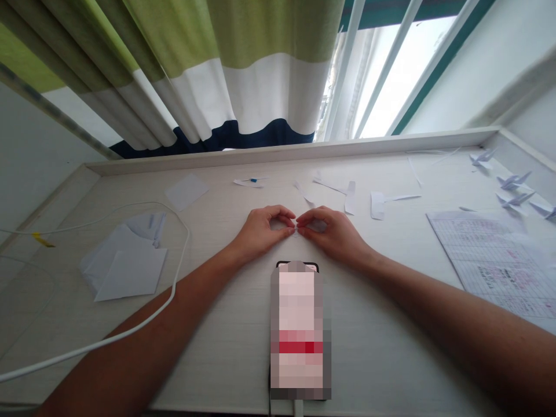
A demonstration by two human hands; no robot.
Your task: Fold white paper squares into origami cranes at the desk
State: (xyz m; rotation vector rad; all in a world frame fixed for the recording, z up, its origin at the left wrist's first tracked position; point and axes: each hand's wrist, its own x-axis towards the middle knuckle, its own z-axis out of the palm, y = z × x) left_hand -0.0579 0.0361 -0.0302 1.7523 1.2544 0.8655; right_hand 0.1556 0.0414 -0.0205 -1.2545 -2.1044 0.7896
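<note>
At the middle of the white desk, my left hand (271,227) and my right hand (325,229) meet fingertip to fingertip. Both are closed in a pinch, thumb against index finger. A small piece of white paper (296,230) shows between the fingertips; most of it is hidden, so its shape cannot be made out. Just below the hands, a phone (297,330) with a blurred-out screen lies on the desk, a white cable plugged into its lower end.
Paper strips (350,198) lie scattered beyond my hands. Stacked white paper (134,272) is at the left, a square sheet (186,192) behind it. A white cable (180,263) loops across my left forearm. Several folded paper cranes (515,180) and a written notebook (499,266) are at the right.
</note>
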